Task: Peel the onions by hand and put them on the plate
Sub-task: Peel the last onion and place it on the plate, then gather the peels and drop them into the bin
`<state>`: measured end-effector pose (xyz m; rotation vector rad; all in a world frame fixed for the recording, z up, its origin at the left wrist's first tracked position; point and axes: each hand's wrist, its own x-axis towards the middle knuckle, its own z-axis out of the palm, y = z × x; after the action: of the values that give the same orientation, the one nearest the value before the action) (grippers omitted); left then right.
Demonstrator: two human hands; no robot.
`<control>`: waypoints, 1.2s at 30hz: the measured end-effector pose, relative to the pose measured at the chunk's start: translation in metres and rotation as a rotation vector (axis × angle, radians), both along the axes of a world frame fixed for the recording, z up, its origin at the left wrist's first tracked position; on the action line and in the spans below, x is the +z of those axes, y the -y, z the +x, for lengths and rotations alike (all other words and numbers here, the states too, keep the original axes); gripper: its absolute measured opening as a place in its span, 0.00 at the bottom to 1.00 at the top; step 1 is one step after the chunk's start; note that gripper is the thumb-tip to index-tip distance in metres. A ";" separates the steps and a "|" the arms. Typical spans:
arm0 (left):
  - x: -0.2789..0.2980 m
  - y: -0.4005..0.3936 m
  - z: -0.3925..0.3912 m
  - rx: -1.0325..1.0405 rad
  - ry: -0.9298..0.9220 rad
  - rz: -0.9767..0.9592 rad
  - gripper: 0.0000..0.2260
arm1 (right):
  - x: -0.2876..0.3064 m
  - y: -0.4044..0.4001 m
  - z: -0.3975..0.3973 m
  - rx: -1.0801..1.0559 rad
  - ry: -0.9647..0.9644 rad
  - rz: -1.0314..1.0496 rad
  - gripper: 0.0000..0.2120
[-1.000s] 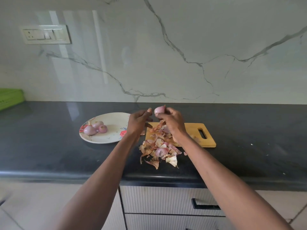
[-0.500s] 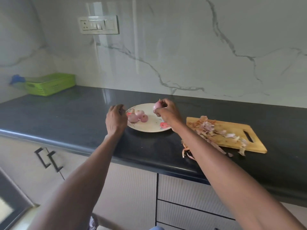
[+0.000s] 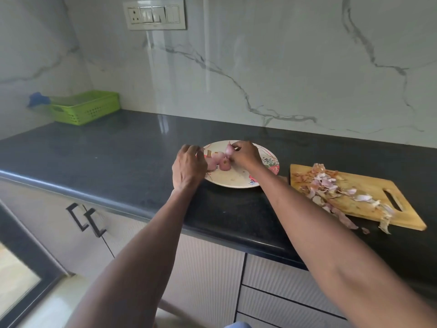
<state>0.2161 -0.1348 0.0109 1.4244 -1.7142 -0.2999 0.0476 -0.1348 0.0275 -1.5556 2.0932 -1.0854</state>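
- Head view, far left of both hands: green basket (image 3: pixel 84 107) parked in the corner, well apart, with a wide bare stretch of dark surface (image 3: pixel 113 147) between it and the left hand (image 3: pixel 188 167).
- Left hand: now hovering over the plate's near-left rim instead of up by the right hand as a second ago; fingers loosely curled, nothing held as far as visible, fingertips hidden behind the knuckles.
- Just right of that hand: peeled onions (image 3: pixel 218 160) lying together on the plate (image 3: pixel 236 182), on its left half.
- Right hand (image 3: pixel 243 155): carried across from above the cutting board to above the plate; fingertips pinching a freshly peeled onion (image 3: pixel 229 149), brought down right beside the others. Judgement: placing step nearly done, only the release left.
- Right of the right grip: bare plate floor with room for more.
- Further right: cutting board (image 3: pixel 369 200) strewn with onion skins (image 3: pixel 331 185), some spilling past its near edge onto the surface, close to the front lip.
- No unpeeled onion visible among the skins now; cannot tell whether any remain.
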 end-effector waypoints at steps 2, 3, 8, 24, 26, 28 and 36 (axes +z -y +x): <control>0.000 -0.001 0.000 0.000 -0.003 -0.010 0.13 | -0.004 0.000 -0.001 -0.006 0.000 0.017 0.15; 0.000 -0.001 0.000 0.001 -0.005 -0.018 0.13 | -0.005 0.001 -0.002 -0.005 0.004 0.017 0.15; -0.001 -0.005 0.000 -0.010 0.022 -0.065 0.12 | 0.000 -0.003 -0.007 -0.018 0.072 0.071 0.26; -0.001 -0.102 -0.066 -0.297 -0.168 -0.281 0.07 | 0.034 -0.121 -0.057 -0.076 0.121 -0.322 0.08; 0.007 -0.117 -0.092 -0.404 -0.195 -0.152 0.08 | 0.038 -0.140 -0.074 -0.117 0.193 -0.367 0.07; 0.022 -0.128 -0.117 -0.470 -0.214 0.037 0.10 | 0.041 -0.163 -0.100 -0.181 0.218 -0.374 0.07; 0.048 -0.127 -0.165 -0.315 0.028 0.412 0.08 | 0.023 -0.226 -0.205 -0.491 0.029 -0.073 0.07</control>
<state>0.0509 -0.0074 0.0589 1.4387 -1.9777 -0.8497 -0.1571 0.0910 0.0504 -1.0637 2.5116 -1.3396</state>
